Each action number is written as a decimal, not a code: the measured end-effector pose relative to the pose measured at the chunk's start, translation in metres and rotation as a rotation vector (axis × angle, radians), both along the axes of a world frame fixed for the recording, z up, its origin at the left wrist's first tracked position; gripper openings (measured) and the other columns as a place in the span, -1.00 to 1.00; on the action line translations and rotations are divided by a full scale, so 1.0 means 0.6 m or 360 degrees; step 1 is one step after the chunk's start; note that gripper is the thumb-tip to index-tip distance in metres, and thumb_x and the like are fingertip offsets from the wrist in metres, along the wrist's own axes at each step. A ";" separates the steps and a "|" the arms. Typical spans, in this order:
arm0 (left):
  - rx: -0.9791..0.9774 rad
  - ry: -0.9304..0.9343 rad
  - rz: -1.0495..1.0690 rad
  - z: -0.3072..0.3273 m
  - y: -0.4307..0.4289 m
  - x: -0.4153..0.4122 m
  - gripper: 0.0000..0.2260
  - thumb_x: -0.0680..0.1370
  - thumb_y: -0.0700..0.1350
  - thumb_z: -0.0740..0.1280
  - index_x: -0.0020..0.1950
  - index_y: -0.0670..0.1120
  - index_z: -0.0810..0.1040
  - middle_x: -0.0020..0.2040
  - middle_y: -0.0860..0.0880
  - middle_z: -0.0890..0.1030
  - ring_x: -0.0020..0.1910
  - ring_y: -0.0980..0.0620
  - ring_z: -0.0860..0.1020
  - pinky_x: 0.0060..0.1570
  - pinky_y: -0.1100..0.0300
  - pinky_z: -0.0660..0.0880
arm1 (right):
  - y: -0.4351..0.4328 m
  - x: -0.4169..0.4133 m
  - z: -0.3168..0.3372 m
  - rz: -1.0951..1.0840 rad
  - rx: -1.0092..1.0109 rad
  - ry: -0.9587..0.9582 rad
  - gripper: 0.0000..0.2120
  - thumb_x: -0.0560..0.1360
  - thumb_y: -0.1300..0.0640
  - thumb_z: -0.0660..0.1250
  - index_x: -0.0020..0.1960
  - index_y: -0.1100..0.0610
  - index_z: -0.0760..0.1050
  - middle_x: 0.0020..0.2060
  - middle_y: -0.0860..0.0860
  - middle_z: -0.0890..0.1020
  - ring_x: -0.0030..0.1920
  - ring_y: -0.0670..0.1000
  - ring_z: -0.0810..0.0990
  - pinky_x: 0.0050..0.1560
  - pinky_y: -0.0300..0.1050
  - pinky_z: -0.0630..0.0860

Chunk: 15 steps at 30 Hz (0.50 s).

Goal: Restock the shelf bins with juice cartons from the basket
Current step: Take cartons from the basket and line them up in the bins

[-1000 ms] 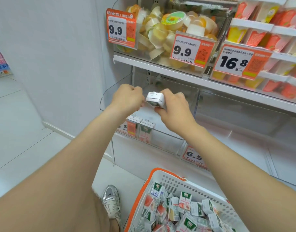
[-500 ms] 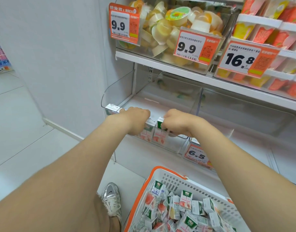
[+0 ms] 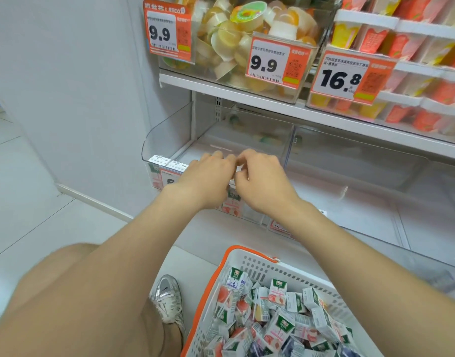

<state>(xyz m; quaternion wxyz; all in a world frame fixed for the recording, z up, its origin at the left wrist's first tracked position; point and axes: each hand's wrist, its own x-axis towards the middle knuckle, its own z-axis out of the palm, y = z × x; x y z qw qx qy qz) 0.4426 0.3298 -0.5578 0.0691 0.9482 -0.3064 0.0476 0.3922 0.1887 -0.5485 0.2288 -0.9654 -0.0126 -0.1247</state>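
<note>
A clear shelf bin point(image 3: 169, 124) on the lower shelf holds a row of white juice cartons point(image 3: 167, 164) along its front edge. Both hands hover over that row, side by side and almost touching. My left hand point(image 3: 208, 181) lies on the carton tops with its fingers reaching forward and loosely bent. My right hand point(image 3: 262, 181) has curled fingers and covers the top of another carton point(image 3: 232, 204); its grip is hidden. Below, at the right, a white basket with an orange rim point(image 3: 221, 274) holds several more cartons point(image 3: 277, 295).
The shelf above carries a bin of jelly cups point(image 3: 247, 29) and orange price tags point(image 3: 272, 63). A second clear bin point(image 3: 350, 161) sits right of the first. A white wall panel stands at the left. My silver shoe point(image 3: 167, 300) is on the floor by the basket.
A second ago my hands held a carton up in front of the shelf. They dropped to the bin's front row and now stay there, the right hand shifted slightly left.
</note>
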 end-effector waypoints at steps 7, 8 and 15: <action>0.0318 0.0476 -0.0270 -0.050 -0.059 -0.106 -0.91 0.56 -0.04 0.37 -0.04 -0.04 0.52 -0.01 -0.05 0.61 0.02 -0.13 0.60 -0.11 0.04 0.51 | -0.059 -0.195 -0.046 -0.0043 -0.0008 -0.0013 -0.78 0.44 0.11 0.16 -0.05 0.00 0.57 -0.27 -0.05 0.65 -0.22 0.05 0.58 -0.20 -0.01 0.54; 0.0436 0.0601 -0.0340 -0.070 -0.072 -0.119 -0.88 0.57 -0.05 0.38 0.00 -0.08 0.58 0.01 -0.07 0.64 0.02 -0.13 0.62 -0.06 0.02 0.57 | -0.073 -0.215 -0.062 -0.0013 -0.0056 0.0133 -0.79 0.45 0.14 0.18 -0.07 0.00 0.58 -0.30 -0.08 0.62 -0.25 0.02 0.57 -0.21 -0.02 0.55; 0.0859 0.0982 -0.0504 -0.230 -0.131 -0.176 -0.78 0.65 -0.22 0.24 0.25 -0.15 0.58 0.18 -0.09 0.61 0.08 -0.15 0.60 0.00 -0.03 0.56 | -0.203 -0.263 -0.207 0.0125 -0.0482 0.1155 -0.65 0.47 0.21 0.15 0.13 0.14 0.63 0.02 0.15 0.68 0.12 0.26 0.63 0.09 0.24 0.63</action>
